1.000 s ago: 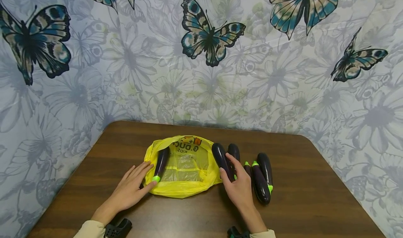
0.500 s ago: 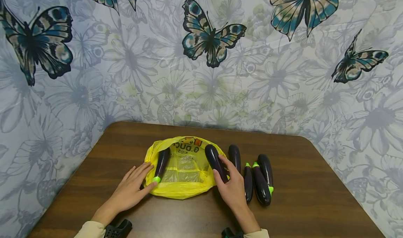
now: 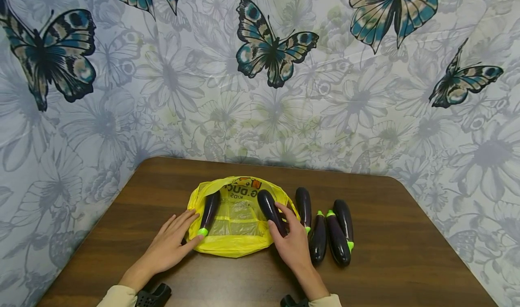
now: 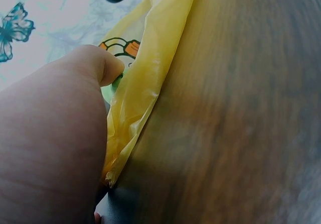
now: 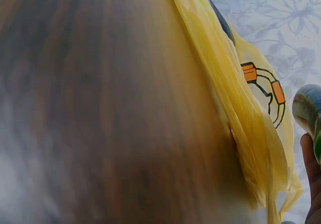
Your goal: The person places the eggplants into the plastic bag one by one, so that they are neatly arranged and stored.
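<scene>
one left hand (image 3: 172,241), fingers extended, touches the yellow plastic bag (image 3: 233,248) holding an eggplant (image 3: 209,212), green cap nearward, while the right hand (image 3: 293,244) grips a second eggplant (image 3: 268,207), rounded end slanting away and leftward, over the bag's right part, farther left than a second ago, beside four loose eggplants (image 3: 334,230).

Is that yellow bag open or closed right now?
Open. In the head view, the yellow bag gapes wide at its mouth, with its inner wall and an eggplant lying inside plainly visible.
</scene>
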`<state>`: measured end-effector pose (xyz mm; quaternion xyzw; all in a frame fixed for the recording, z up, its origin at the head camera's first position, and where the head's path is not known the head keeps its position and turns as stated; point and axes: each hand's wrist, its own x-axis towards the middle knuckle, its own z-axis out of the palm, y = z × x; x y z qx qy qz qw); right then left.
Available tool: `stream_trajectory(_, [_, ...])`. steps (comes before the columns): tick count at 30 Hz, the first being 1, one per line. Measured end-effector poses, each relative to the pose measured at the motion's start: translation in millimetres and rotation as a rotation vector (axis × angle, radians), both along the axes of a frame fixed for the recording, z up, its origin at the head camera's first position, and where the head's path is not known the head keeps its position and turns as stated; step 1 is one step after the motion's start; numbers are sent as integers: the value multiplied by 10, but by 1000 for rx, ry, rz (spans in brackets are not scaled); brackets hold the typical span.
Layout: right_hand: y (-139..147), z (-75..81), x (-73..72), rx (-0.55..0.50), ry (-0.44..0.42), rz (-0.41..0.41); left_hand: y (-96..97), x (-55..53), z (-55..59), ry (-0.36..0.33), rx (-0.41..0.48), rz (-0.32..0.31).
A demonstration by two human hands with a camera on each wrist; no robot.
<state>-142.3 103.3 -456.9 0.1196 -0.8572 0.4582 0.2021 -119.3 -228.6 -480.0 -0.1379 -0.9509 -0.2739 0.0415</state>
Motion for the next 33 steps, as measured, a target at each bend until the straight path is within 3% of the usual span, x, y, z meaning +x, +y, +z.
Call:
stream_trajectory(19, [-209, -74, 0, -83, -148, 57, -5, -12, -19, 0, -1, 2])
stream_trajectory(33, [-364, -80, -6, -119, -180, 118, -3, -4, -7, 8, 3, 0])
